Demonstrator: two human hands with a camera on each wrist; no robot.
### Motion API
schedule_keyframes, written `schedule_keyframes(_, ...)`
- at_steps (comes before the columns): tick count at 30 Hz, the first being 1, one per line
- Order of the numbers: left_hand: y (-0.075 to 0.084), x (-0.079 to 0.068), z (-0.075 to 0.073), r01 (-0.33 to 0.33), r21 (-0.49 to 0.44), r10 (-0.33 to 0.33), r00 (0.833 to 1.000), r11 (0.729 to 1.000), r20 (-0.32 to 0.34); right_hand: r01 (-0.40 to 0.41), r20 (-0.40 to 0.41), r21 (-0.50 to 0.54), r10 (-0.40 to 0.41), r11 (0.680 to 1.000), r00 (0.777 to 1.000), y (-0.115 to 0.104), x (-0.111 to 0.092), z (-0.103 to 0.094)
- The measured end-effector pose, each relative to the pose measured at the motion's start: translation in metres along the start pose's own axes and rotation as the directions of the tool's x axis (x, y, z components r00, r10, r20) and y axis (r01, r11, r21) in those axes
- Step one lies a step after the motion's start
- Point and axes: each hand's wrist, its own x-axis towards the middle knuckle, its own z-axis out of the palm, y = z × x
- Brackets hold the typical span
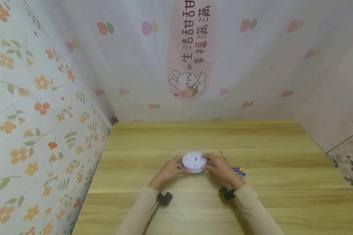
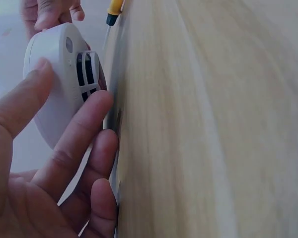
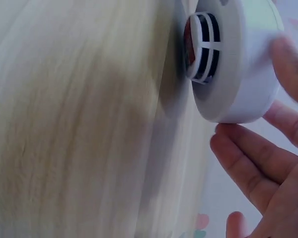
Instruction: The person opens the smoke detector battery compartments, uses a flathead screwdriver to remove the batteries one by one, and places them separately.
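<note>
A round white smoke detector is held between both hands just over the table, its flat back facing up. Its vented dome points down toward the wood. My left hand grips the left side, thumb on the rim and fingers under the dome's edge in the left wrist view. On the right side, my right hand holds the rim between thumb and fingers; in the right wrist view its fingertips touch the edge.
Two blue-and-yellow batteries lie beside the right hand. A screwdriver with a yellow and black handle lies on the wooden table, partly behind that hand in the head view. A patterned curtain hangs behind the table.
</note>
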Motion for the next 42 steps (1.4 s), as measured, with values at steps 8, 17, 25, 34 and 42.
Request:
schedule_keyframes(8, 0.001, -0.003, 0.0, -0.004, -0.073, 0.003, 1.0, 0.997, -0.018, 0.005, -0.017, -0.02, -0.005, 1.0, 1.0, -0.006, -0.003, 0.005)
schedule_keyframes(17, -0.001, -0.003, -0.003, -0.002, -0.15, 0.004, 1.0, 0.989, 0.012, 0.028, -0.061, -0.011, -0.028, 1.0, 0.998, -0.006, -0.003, 0.003)
schedule_keyframes(25, -0.007, -0.004, 0.0, -0.018, -0.127, 0.012, 0.999, 0.992, -0.046, 0.065, -0.123, -0.018, -0.066, 0.998, 0.99, -0.001, -0.006, 0.008)
schedule_keyframes(34, -0.006, -0.004, 0.002, -0.019, -0.126, 0.004, 0.994, 0.992, -0.114, -0.003, -0.069, 0.001, 0.003, 1.0, 0.998, -0.004, -0.005, 0.008)
schedule_keyframes(42, -0.011, -0.002, 0.005, -0.029, -0.144, 0.014, 0.995, 0.989, -0.103, -0.031, -0.006, 0.031, 0.031, 0.999, 0.999, -0.005, -0.004, 0.008)
